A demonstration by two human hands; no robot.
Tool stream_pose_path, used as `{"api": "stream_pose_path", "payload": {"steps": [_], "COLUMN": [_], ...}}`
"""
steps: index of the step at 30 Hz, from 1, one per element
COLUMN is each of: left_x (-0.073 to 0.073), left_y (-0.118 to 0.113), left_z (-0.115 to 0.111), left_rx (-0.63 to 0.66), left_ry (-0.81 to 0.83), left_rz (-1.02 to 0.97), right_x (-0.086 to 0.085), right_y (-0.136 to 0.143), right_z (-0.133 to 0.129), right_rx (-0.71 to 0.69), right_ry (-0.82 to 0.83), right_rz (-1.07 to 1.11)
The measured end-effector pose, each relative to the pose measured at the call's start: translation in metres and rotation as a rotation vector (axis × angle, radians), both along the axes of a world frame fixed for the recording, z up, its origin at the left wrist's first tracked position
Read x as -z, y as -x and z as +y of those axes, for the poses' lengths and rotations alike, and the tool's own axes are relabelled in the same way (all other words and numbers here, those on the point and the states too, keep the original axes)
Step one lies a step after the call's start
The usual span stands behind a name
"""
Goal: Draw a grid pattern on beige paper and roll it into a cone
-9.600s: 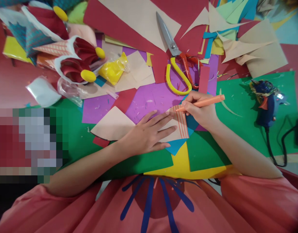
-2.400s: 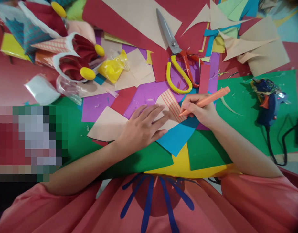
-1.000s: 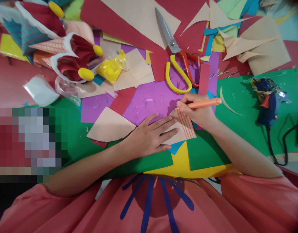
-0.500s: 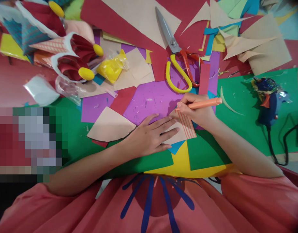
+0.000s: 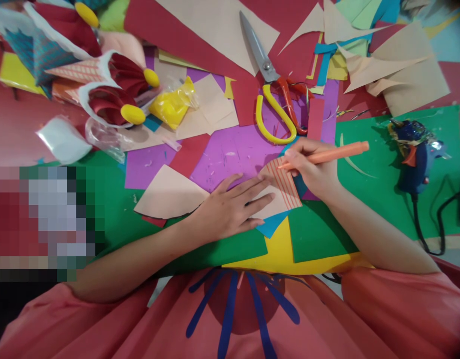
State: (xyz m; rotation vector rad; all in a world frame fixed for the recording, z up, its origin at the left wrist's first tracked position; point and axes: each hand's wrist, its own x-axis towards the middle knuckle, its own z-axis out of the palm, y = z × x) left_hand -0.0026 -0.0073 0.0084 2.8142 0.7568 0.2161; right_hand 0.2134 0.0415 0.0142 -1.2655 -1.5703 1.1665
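Note:
An orange marker [image 5: 333,152] is gripped in my right hand [image 5: 314,167], its tip at the upper part of a beige paper piece [image 5: 286,192]. Several orange stripes run slantwise down that paper's right side. My left hand [image 5: 239,207] lies flat with fingers spread, pressing on the paper's left part and hiding some of it. To the left of that hand, a second beige fan-shaped piece [image 5: 170,193] with a dark line along its curved edge rests on the sheets. A blue scrap [image 5: 273,227] pokes out below the striped paper.
Large scissors [image 5: 269,75] with yellow and red handles lie beyond my hands. A dark blue glue gun [image 5: 415,167] with a cord is on the green sheet [image 5: 375,199] at right. Paper cones [image 5: 80,70], a bag of yellow material [image 5: 173,107] and a white packet [image 5: 63,139] sit at upper left.
My right hand and the marker have shifted slightly right, with the marker lying flatter. Another orange stripe shows near the paper's upper left. My left hand has barely moved.

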Motion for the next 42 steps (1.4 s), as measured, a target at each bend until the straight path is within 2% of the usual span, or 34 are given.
{"api": "stream_pose_path", "payload": {"steps": [4,10,16,23,35,42], "left_x": [0.001,0.003,0.0048,0.0025,0.003,0.0044], "left_y": [0.0015,0.002,0.0018,0.0013,0.0022,0.0028], "left_z": [0.0035,0.0041,0.0044,0.0036,0.0041,0.0044], "left_rx": [-0.068,-0.059,-0.059,-0.075,-0.066,-0.065], "left_ry": [-0.015,-0.031,-0.037,0.023,0.024,0.019], "left_rz": [0.005,-0.016,-0.023,-0.026,-0.034,-0.059], "right_x": [0.0014,0.0027,0.0055,0.0066,0.0044,0.0018], "right_y": [-0.0023,0.0,0.0035,0.0036,0.0041,0.0052], "right_z": [-0.003,-0.0002,0.0031,0.0036,0.0044,0.0041], "right_rx": [0.074,-0.052,-0.11,-0.121,-0.143,-0.131], "right_ry": [-0.029,-0.071,-0.07,-0.048,-0.109,-0.085], "right_rz": [0.021,-0.073,-0.077,-0.096,-0.1,-0.132]}}
